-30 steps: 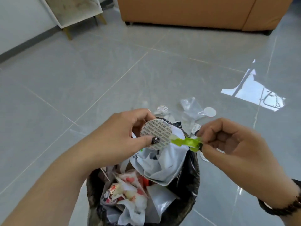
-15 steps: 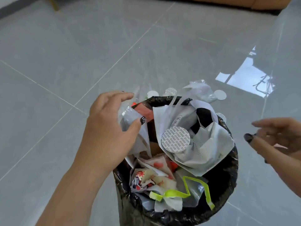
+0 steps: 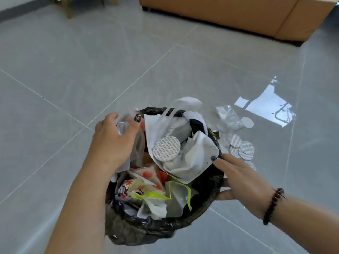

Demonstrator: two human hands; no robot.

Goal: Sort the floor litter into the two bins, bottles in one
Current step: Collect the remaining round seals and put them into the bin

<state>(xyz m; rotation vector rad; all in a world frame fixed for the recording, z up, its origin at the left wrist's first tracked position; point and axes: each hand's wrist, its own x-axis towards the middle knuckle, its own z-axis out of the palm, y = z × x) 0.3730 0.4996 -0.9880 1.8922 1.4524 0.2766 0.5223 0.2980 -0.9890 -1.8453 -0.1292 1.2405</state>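
A bin lined with a black bag (image 3: 183,221) stands on the grey floor, heaped with white bags, snack wrappers, a round foil disc (image 3: 166,148) and a lime-green strip (image 3: 152,195). At the bin's left rim, my left hand (image 3: 113,142) grips a clear plastic wrapper (image 3: 122,126) between thumb and fingers. My right hand (image 3: 242,180) lies on the right rim with its fingers straight and holds no litter. Several foil discs (image 3: 242,149) and a crumpled clear bag (image 3: 227,118) lie on the floor just right of the bin. No bottle and no second bin are in view.
An orange-brown sofa (image 3: 238,15) runs along the far right. A wooden furniture leg (image 3: 66,8) shows at the top left. One single disc (image 3: 247,122) lies beside the clear bag. Grey tiles stretch to the left and ahead.
The foil disc and green strip left my hands and now lie in the bin. My left hand took hold of the clear wrapper; my right hand came onto the right rim.
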